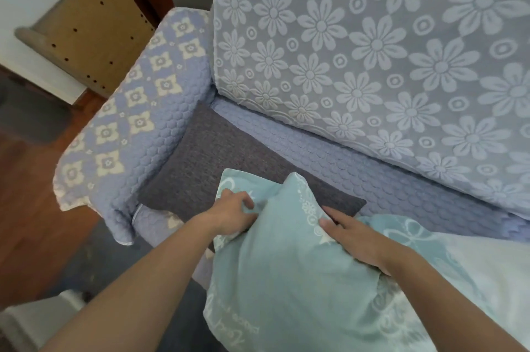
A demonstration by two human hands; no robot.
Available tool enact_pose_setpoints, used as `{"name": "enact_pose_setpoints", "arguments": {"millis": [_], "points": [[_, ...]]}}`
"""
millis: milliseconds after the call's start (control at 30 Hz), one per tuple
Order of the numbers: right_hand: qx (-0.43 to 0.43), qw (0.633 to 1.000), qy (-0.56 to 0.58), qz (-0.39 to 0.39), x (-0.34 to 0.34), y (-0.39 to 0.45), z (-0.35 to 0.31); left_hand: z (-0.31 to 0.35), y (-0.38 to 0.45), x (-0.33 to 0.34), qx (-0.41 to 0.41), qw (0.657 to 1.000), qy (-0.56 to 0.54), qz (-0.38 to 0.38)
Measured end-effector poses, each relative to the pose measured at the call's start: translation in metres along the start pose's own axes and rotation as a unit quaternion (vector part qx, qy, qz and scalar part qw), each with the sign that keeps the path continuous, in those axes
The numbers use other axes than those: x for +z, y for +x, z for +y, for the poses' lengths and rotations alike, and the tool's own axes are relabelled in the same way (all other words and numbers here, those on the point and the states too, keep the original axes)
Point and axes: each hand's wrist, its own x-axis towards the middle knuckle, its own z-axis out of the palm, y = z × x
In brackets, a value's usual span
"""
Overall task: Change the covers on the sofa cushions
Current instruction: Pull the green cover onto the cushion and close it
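A cushion in a light teal cover [284, 280] with white floral print lies at the front of the sofa seat. My left hand [233, 215] grips a fold of the cover near its upper left corner. My right hand [355, 237] lies on the cushion's upper right edge, fingers fairly straight and thumb against the fabric. Behind the teal cushion a dark grey cushion [218, 162] lies flat on the seat beside the armrest. A second teal-and-white printed cloth [459, 271] lies to the right.
The sofa seat [372, 168] wears a quilted lilac cover; its back [372, 45] is draped in a blue-grey floral lace cloth. The padded armrest [134, 122] stands on the left. A perforated wooden piece [86, 33] leans on the wall beyond, above wooden floor [25, 197].
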Motion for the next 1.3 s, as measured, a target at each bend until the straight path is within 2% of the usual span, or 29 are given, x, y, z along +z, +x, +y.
{"name": "enact_pose_setpoints", "arguments": {"millis": [67, 167, 200, 300, 367, 433, 533, 667, 700, 733, 800, 833, 867, 967, 1000, 1033, 1067, 1100, 1167, 1200, 1300], "points": [[-0.022, 0.999, 0.000, 0.027, 0.001, 0.000, -0.001, -0.003, -0.014, 0.017, 0.008, 0.997, -0.064, 0.050], [-0.065, 0.988, -0.061, 0.128, 0.007, 0.007, 0.001, -0.014, -0.038, 0.039, -0.049, 0.974, -0.099, 0.199], [-0.072, 0.983, -0.067, 0.156, 0.008, 0.009, 0.003, -0.017, -0.048, 0.045, -0.062, 0.968, -0.130, 0.207], [-0.080, 0.972, -0.073, 0.206, 0.011, 0.011, 0.011, -0.019, -0.074, 0.060, -0.048, 0.959, -0.253, 0.115], [-0.091, 0.964, -0.105, 0.229, 0.014, 0.012, 0.013, -0.021, -0.080, 0.067, -0.026, 0.950, -0.299, 0.083], [-0.110, 0.954, -0.146, 0.237, 0.016, 0.013, 0.013, -0.025, -0.075, 0.073, -0.020, 0.939, -0.331, 0.089], [-0.156, 0.936, -0.166, 0.269, 0.015, 0.011, 0.011, -0.029, -0.063, 0.068, -0.041, 0.916, -0.373, 0.144], [-0.156, 0.919, -0.168, 0.320, 0.015, 0.011, 0.012, -0.023, -0.065, 0.055, -0.057, 0.924, -0.324, 0.193], [-0.147, 0.921, -0.176, 0.316, 0.016, 0.013, 0.014, -0.022, -0.066, 0.051, -0.076, 0.916, -0.326, 0.223], [-0.140, 0.922, -0.183, 0.311, 0.018, 0.015, 0.015, -0.018, -0.069, 0.046, -0.094, 0.892, -0.351, 0.269], [-0.129, 0.922, -0.195, 0.309, 0.022, 0.019, 0.016, 0.001, -0.080, 0.036, -0.082, 0.811, -0.444, 0.371], [-0.124, 0.920, -0.198, 0.314, 0.023, 0.022, 0.015, 0.016, -0.087, 0.035, -0.045, 0.791, -0.461, 0.400], [-0.118, 0.919, -0.198, 0.320, 0.024, 0.024, 0.015, 0.034, -0.095, 0.039, 0.006, 0.798, -0.454, 0.396], [-0.100, 0.920, -0.169, 0.338, 0.019, 0.024, 0.018, 0.079, -0.117, 0.086, 0.159, 0.894, -0.336, 0.250], [-0.095, 0.925, -0.153, 0.335, 0.017, 0.022, 0.020, 0.080, -0.119, 0.101, 0.196, 0.910, -0.282, 0.232], [-0.088, 0.931, -0.138, 0.325, 0.017, 0.020, 0.022, 0.072, -0.115, 0.113, 0.220, 0.913, -0.238, 0.248], [-0.078, 0.938, -0.125, 0.314, 0.018, 0.018, 0.024, 0.061, -0.109, 0.119, 0.222, 0.907, -0.233, 0.271], [-0.069, 0.943, -0.118, 0.304, 0.018, 0.016, 0.026, 0.051, -0.107, 0.118, 0.198, 0.894, -0.273, 0.293], [-0.059, 0.945, -0.115, 0.302, 0.020, 0.015, 0.028, 0.034, -0.108, 0.110, 0.119, 0.856, -0.385, 0.325], [-0.059, 0.943, -0.113, 0.308, 0.021, 0.015, 0.029, 0.027, -0.108, 0.108, 0.078, 0.848, -0.407, 0.330], [-0.054, 0.937, -0.109, 0.327, 0.021, 0.015, 0.029, 0.007, -0.108, 0.110, 0.017, 0.890, -0.335, 0.311]]}}
